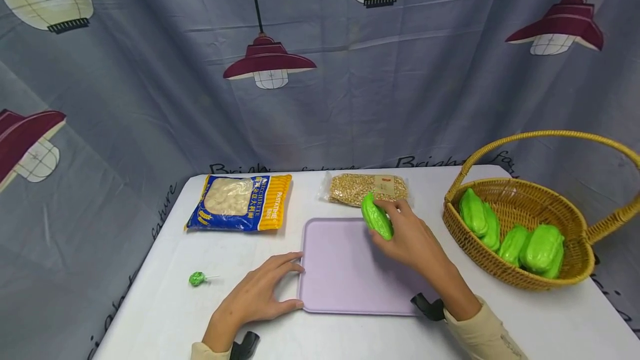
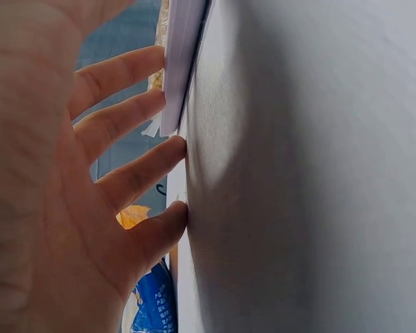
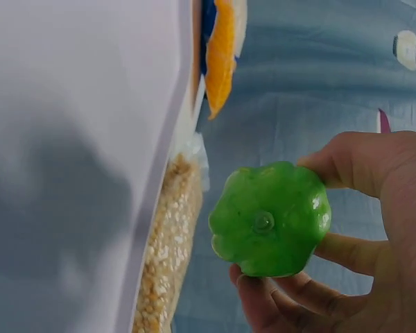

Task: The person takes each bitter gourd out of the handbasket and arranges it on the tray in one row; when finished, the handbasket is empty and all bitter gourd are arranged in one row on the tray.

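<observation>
In the head view a lilac tray (image 1: 350,271) lies on the white table. My left hand (image 1: 260,288), fingers spread, touches the tray's left edge; in the left wrist view the fingertips of that hand (image 2: 118,139) rest at the tray's side (image 2: 184,55) and on the table. Above the tray's back right part, my right hand (image 1: 412,238) pinches a green, lobed vegetable (image 1: 376,216) between thumb and fingers. The right wrist view shows the vegetable (image 3: 270,218) end-on, held off the tray (image 3: 76,139) by the right hand (image 3: 360,229).
A wicker basket (image 1: 520,278) with several green vegetables (image 1: 542,249) stands at the right. A blue and yellow pasta bag (image 1: 237,203) lies at the back left, a bag of yellow grains (image 1: 350,189) behind the tray. A green lollipop (image 1: 197,278) lies at the left.
</observation>
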The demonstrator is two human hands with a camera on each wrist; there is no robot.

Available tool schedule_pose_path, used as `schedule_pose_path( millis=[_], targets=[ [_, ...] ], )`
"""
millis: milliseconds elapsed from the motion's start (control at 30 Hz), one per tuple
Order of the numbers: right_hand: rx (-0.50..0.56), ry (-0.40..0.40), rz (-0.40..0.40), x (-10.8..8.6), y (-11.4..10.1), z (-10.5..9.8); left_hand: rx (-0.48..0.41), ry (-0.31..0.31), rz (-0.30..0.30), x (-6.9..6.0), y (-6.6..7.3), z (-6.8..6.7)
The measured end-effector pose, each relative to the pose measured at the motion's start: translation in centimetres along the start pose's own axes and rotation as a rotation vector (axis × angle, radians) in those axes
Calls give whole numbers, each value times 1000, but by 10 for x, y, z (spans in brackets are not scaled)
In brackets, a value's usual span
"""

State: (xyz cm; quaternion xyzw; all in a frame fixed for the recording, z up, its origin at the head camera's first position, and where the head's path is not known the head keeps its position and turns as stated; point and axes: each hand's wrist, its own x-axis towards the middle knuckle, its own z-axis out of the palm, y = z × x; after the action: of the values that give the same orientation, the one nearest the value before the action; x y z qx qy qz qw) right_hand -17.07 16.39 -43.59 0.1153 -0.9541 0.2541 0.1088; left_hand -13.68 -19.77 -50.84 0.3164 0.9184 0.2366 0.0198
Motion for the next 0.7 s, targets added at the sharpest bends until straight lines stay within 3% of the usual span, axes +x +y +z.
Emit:
schedule_pose_path(
  millis=[533, 700],
  targets=[
    [64, -127, -5, 17, -32, 33, -4, 6, -2, 0, -1, -1],
    [84, -161, 2, 22, -43, 43, -2, 29, 27, 0, -2, 1]
  ],
)
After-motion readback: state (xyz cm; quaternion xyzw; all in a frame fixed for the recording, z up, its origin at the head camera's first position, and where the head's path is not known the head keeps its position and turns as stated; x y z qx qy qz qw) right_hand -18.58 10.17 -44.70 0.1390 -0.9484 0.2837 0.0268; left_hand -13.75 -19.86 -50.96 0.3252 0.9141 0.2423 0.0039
